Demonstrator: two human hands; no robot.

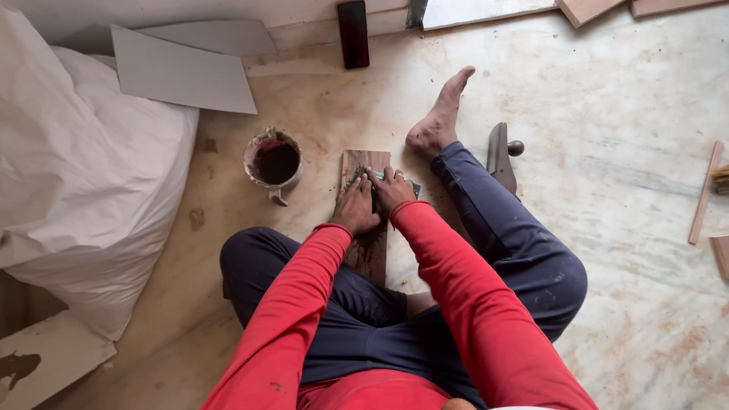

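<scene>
1. Two hands press side by side on a wooden board (pixel 366 220) lying on the floor between the person's legs.
2. The left hand (pixel 354 205) lies flat on the board's dark smeared patch.
3. The right hand (pixel 392 188) is clamped on a small scraper (pixel 377 176), touching the left.
4. A mug of dark paste (pixel 274 162) stands at ten o'clock from the board.
5. A hand plane (pixel 501 156) lies at two o'clock, beside the right leg.

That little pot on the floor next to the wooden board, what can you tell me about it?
The pot is a small round container with a short handle sticking out toward the person. Its pale outside is smeared with dried brown stains, and it holds a dark reddish-brown paste or liquid. It stands upright on the marble floor, just left of the wooden board; neither hand touches it.
</scene>
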